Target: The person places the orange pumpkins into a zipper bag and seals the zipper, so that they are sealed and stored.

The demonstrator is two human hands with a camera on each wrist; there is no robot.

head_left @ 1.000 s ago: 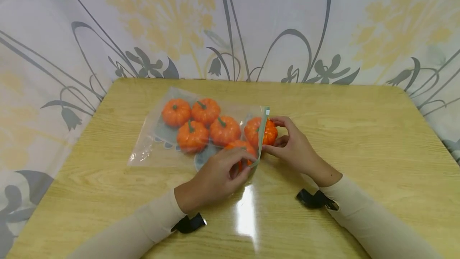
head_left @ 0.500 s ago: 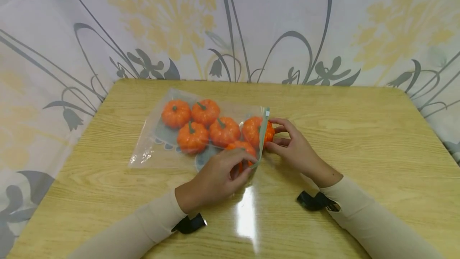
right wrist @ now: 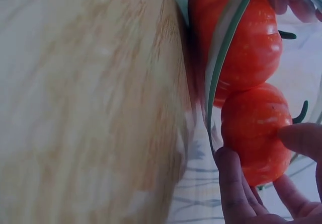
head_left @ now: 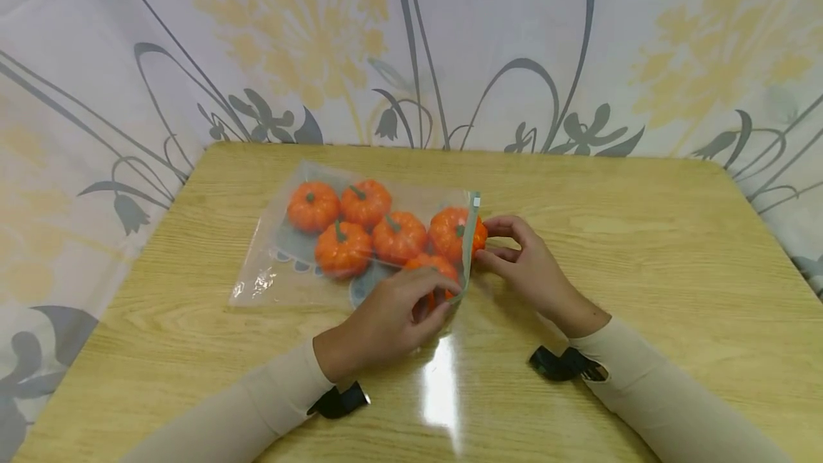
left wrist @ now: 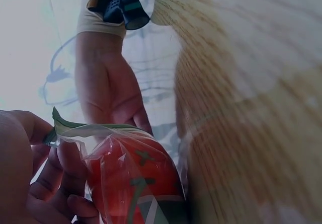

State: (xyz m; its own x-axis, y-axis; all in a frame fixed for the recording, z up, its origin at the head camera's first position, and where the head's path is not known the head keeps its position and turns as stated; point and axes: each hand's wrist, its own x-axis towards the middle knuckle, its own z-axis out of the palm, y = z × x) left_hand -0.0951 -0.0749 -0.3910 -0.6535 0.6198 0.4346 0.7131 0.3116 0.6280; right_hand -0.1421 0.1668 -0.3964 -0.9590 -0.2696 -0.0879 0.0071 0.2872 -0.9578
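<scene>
A clear zip bag (head_left: 270, 284) with a green-edged mouth lies flat on the table, holding several small orange pumpkins (head_left: 342, 249) with green stems. At the near corner of the mouth my left hand (head_left: 392, 313) pinches the bag's edge (left wrist: 75, 128) between thumb and fingers. On the right, my right hand (head_left: 534, 263) holds another pumpkin (right wrist: 256, 133), its thumb and fingers spread round it. That pumpkin is mostly inside the bag, and its right side sticks out past the mouth. Part of the pumpkin nearest my left hand is hidden behind that hand.
The wooden table (head_left: 643, 249) reaches out on both sides of the bag. A patterned cloth (head_left: 450, 41) hangs behind its far edge. Black straps (head_left: 341, 400) sit at both wrists.
The right hand has pushed its pumpkin a little to the left, deeper into the bag, so less of it shows outside the mouth. The left hand stays at the bag's edge.
</scene>
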